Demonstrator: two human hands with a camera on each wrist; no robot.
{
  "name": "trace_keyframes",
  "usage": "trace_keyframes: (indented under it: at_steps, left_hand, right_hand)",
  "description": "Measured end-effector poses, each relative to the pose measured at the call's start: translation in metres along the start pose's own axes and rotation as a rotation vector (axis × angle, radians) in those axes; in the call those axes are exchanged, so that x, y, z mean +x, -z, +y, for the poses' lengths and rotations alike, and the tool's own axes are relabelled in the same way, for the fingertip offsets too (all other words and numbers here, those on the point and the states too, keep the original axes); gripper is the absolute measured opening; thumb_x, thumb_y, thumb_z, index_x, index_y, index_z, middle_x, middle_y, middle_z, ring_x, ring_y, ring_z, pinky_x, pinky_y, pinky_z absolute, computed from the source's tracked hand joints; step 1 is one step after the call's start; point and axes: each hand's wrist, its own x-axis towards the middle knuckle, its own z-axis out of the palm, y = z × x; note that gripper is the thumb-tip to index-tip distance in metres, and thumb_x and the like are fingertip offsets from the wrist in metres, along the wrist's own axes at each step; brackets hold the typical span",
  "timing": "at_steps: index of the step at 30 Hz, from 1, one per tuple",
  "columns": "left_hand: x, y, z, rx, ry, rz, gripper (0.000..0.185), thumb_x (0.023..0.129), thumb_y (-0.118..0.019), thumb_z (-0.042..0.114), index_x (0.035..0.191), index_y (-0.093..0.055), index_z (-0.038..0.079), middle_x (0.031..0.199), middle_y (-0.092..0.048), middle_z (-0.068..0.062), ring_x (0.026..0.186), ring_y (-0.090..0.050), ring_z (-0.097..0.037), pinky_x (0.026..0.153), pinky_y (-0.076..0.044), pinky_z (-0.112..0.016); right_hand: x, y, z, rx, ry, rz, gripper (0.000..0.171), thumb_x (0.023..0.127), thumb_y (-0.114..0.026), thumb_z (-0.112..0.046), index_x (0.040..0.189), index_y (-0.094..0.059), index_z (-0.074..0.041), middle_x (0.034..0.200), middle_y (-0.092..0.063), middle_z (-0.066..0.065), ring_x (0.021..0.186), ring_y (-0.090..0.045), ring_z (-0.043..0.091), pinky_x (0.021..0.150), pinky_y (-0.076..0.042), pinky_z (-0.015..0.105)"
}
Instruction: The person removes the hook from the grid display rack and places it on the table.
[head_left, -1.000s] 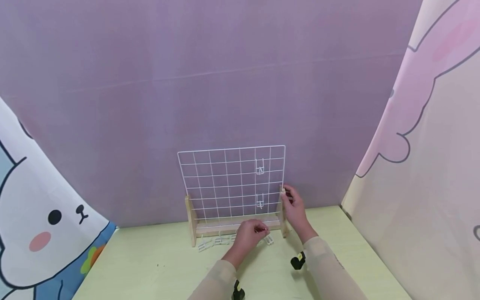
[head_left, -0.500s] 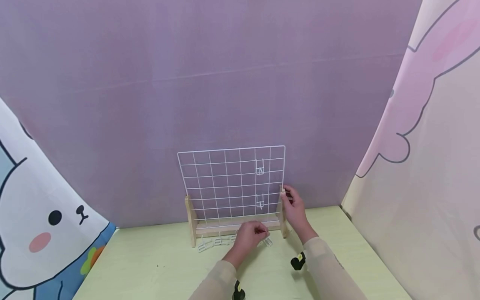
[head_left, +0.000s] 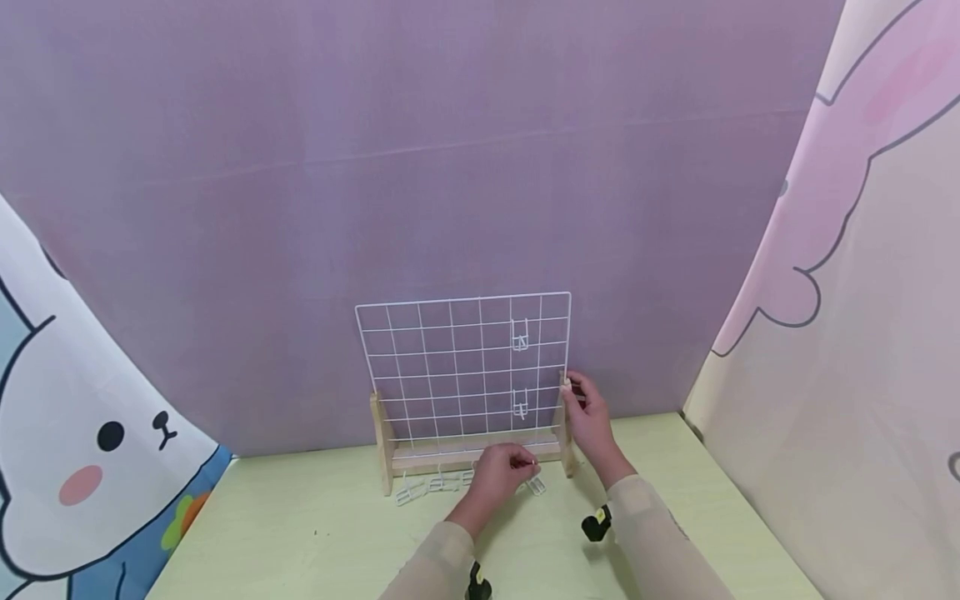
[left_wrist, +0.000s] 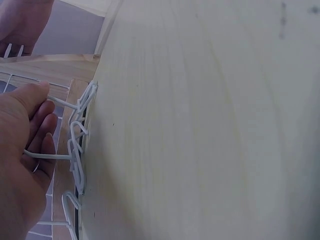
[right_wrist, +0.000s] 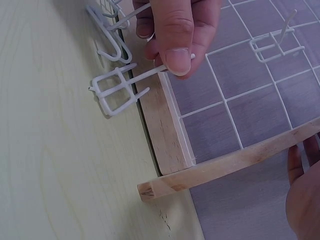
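Note:
A white wire grid [head_left: 450, 367] stands in a wooden stand [head_left: 465, 454] at the back of the pale table [head_left: 315, 533]. Two white hooks [head_left: 520, 335] hang on the grid's right side, one above the other. My left hand [head_left: 528, 461] pinches a white wire hook [right_wrist: 117, 87] by its stem, low in front of the stand's base. In the left wrist view several loose hooks [left_wrist: 77, 145] lie in a row along the stand, beside my left hand [left_wrist: 25, 150]. My right hand [head_left: 570, 387] grips the stand's right wooden upright [right_wrist: 225, 167].
A purple backdrop [head_left: 450, 167] hangs close behind the grid. Cartoon-print curtains close in the left [head_left: 75, 433] and right [head_left: 862, 333] sides. Black wrist cameras [head_left: 596, 523] sit on both sleeves.

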Motion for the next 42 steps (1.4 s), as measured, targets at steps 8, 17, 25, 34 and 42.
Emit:
trace_keyframes:
  at_steps: [8,17,25,34,42]
  left_hand:
    - [-0.002,0.0,0.0,0.001,-0.019,0.016,0.009,0.094,-0.09,0.012,0.091,-0.084,0.018,0.085,-0.073,0.016,0.076,-0.063,0.001,0.069,-0.058,-0.022]
    - [-0.002,0.003,0.001,-0.015,-0.04,0.021,0.005,0.095,-0.089,0.011,0.096,-0.084,0.012,0.088,-0.075,0.015,0.078,-0.065,0.001,0.072,-0.059,-0.022]
    - [-0.003,0.007,0.01,-0.042,-0.025,0.056,0.01,0.096,-0.087,0.009,0.103,-0.081,0.006,0.093,-0.074,0.01,0.082,-0.067,-0.003,0.074,-0.061,-0.024]
    - [0.001,0.01,0.02,-0.051,-0.074,0.174,0.011,0.097,-0.087,0.014,0.103,-0.08,0.008,0.092,-0.073,0.008,0.087,-0.068,-0.007,0.078,-0.06,-0.026]
    - [0.001,0.017,0.033,-0.077,-0.037,0.202,0.012,0.097,-0.088,0.015,0.104,-0.079,0.011,0.098,-0.072,0.009,0.093,-0.067,-0.01,0.084,-0.059,-0.027]
  right_hand:
    - [0.0,0.0,0.002,-0.013,-0.005,0.008,0.035,0.117,-0.058,-0.017,0.151,-0.061,-0.01,0.13,-0.067,0.018,0.114,-0.061,0.025,0.092,-0.055,0.023]
    - [0.0,0.0,0.001,-0.006,-0.001,-0.002,0.035,0.117,-0.059,-0.017,0.151,-0.061,-0.011,0.13,-0.067,0.018,0.115,-0.061,0.027,0.093,-0.056,0.025]
    - [0.001,0.0,0.003,-0.008,0.009,0.004,0.035,0.117,-0.058,-0.016,0.151,-0.06,-0.009,0.13,-0.067,0.019,0.114,-0.061,0.025,0.092,-0.055,0.022]
    - [0.001,0.001,0.003,-0.01,-0.001,-0.006,0.035,0.117,-0.059,-0.019,0.151,-0.06,-0.012,0.132,-0.067,0.018,0.116,-0.062,0.027,0.094,-0.056,0.024]
    - [0.001,0.0,0.003,-0.006,0.009,0.005,0.036,0.117,-0.058,-0.017,0.151,-0.061,-0.009,0.131,-0.067,0.019,0.115,-0.062,0.026,0.094,-0.055,0.023]
